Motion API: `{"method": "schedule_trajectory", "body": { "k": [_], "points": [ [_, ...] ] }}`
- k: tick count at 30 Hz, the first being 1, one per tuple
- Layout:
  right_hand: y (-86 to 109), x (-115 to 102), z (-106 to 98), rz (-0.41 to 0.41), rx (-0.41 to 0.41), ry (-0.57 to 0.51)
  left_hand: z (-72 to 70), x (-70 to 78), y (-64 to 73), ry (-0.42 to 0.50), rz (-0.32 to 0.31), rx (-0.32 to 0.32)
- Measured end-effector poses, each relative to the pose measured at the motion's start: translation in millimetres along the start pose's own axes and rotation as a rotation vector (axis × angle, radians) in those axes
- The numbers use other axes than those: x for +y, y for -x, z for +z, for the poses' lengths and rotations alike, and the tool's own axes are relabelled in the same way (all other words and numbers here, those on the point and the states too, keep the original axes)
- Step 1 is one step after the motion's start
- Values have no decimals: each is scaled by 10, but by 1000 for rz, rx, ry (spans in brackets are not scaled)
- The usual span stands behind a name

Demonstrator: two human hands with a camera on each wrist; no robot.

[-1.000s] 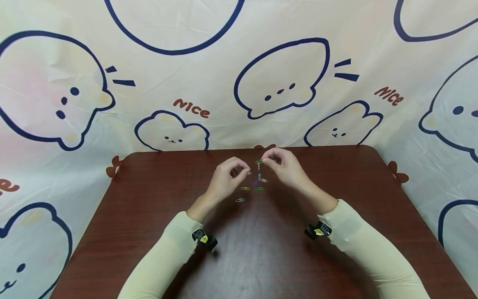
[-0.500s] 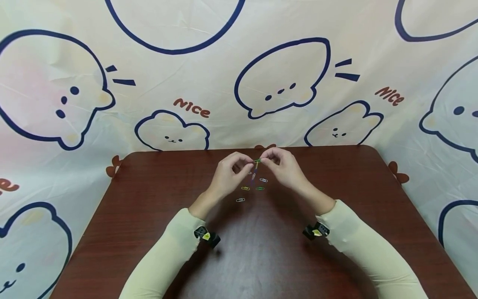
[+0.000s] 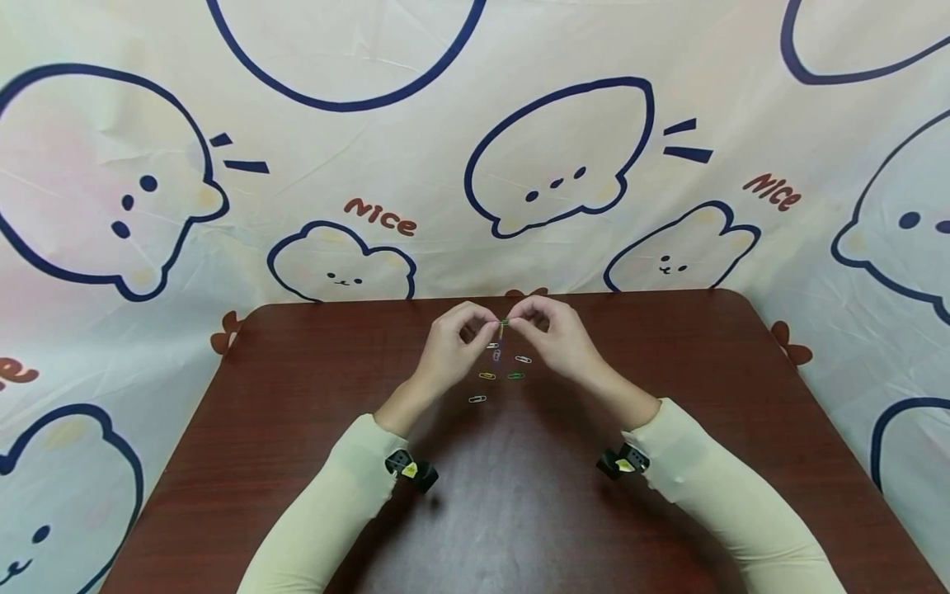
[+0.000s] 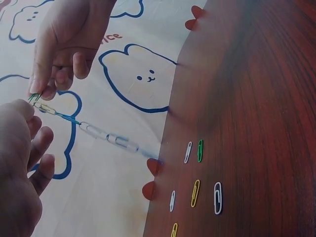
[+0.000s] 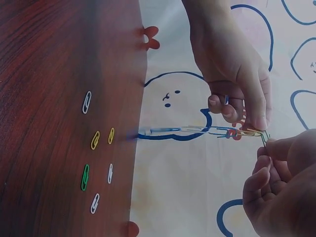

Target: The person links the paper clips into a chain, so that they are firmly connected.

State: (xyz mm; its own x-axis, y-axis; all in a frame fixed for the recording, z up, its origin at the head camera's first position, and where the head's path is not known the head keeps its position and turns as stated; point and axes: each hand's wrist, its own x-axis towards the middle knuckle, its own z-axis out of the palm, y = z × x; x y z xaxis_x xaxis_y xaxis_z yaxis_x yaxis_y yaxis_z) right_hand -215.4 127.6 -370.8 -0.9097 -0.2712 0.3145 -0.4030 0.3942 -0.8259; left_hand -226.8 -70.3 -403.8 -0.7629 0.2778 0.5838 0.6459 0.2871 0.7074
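Over the far part of the table, my left hand (image 3: 450, 346) and right hand (image 3: 564, 337) meet fingertip to fingertip. Between them is a green paper clip (image 5: 267, 138), pinched by the right thumb and finger at one end and by the left fingertips at the other. From it hangs a chain of linked paper clips: a yellow clip (image 4: 47, 108), a blue clip (image 4: 67, 118), then a pale clip (image 4: 94, 130) and more links blurred by motion. Parts of the green clip are hidden behind the fingertips.
Below the hands, loose paper clips lie on the dark red-brown table (image 3: 512, 495): a green one (image 4: 200, 150), yellow ones such as this clip (image 5: 95, 140), and several white ones, among them this clip (image 4: 217, 198). A printed cloth (image 3: 438, 148) stands behind the table's far edge.
My left hand has risen rightward to the green clip and now pinches it. The right hand has shifted slightly left with the green clip, and the hanging chain has swung left.
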Motion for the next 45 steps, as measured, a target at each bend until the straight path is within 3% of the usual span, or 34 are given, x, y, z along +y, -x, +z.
{"method": "schedule_trajectory", "body": {
  "k": [6, 15, 22, 32, 45],
  "points": [
    [-1, 0, 8, -16, 0, -10, -13, 2, 5, 1, -5, -8],
    [15, 98, -50, 41, -5, -35, -28, -9, 11, 13, -25, 15],
    [52, 290, -126, 57, 13, 4, -125, 395, 22, 18, -35, 16],
    [89, 599, -154, 170, 16, 4, -145, 350, 30, 29, -27, 32],
    [101, 1055, 8, 340, -18, 79, -146, 343, 43, 30, -21, 38]
  ]
}}
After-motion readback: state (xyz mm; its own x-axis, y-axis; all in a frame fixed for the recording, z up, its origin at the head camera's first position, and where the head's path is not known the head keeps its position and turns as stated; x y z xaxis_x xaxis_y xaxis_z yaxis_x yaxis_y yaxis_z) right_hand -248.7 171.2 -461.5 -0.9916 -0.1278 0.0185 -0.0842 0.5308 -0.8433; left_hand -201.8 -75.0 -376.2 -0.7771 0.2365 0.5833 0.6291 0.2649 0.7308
